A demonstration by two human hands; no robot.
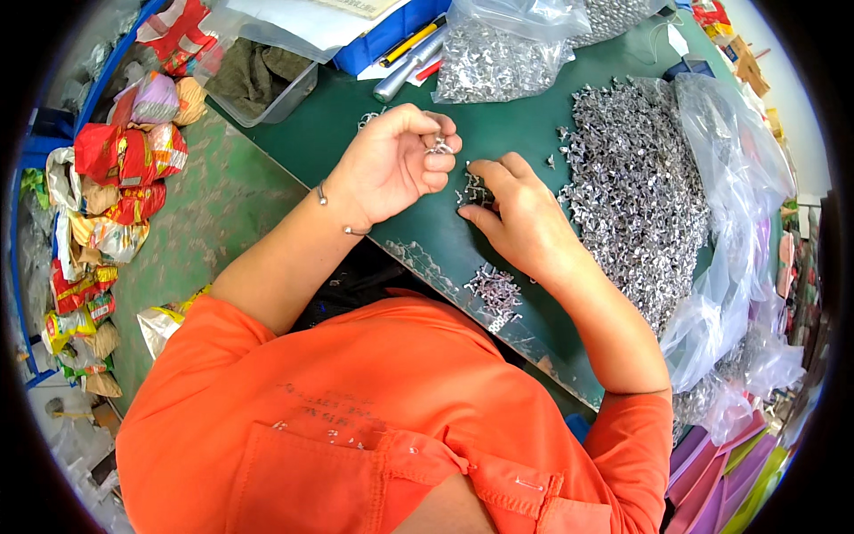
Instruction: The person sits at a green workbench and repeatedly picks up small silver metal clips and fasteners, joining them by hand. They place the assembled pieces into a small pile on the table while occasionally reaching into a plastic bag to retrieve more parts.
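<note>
My left hand [391, 165] is raised over the table's near edge, palm turned up and fingers curled in. Small silver metal parts [439, 146] show at its fingertips. To its right, my right hand [527, 212] reaches low over the green tabletop. Its thumb and forefinger are apart, bent around a little cluster of metal parts [475, 190]; I see none lifted. Just right of that hand spreads a large heap of the same grey metal parts [636, 187]. A smaller pile of parts [495, 292], partly pinkish, lies near the table's front edge.
At the back stands a clear bag of metal parts [498, 62], beside pens and a blue tray [378, 49]. A plastic tub with dark cloth [258, 80] sits at the far left corner. Crumpled clear plastic [729, 151] borders the heap. Colourful packages [124, 160] line the floor's left.
</note>
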